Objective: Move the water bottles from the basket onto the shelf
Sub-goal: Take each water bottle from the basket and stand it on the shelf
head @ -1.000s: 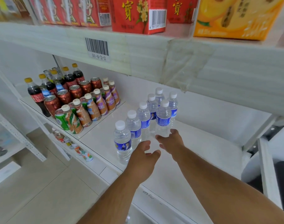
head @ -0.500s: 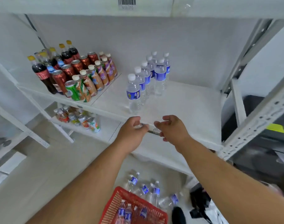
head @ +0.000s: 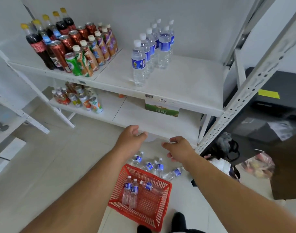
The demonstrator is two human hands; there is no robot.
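1. Where the frame is nearest, at bottom centre, a red plastic lattice basket (head: 144, 201) sits on the pale tiled floor (head: 59, 162), with three clear water bottles in the basket (head: 133, 193), two propped up and one lying flat.
2. Just beyond it, more bottles on the floor (head: 158, 168) lie loose.
3. Mid-frame, the left hand (head: 131, 140) and right hand (head: 179, 149) hang above the basket; each grip is loosely curled and has hold of nothing.
4. Upper centre, the smooth white shelf (head: 186, 84) carries shelved water bottles (head: 149, 49) in tight rows, blue-labelled with white caps.
5. Upper left, soda bottles and cans (head: 71, 44) stand crowded.
6. Risk, as a judgement: the slick, round bottles could roll or slip from a hasty two-handed grab, or topple the upright rows.
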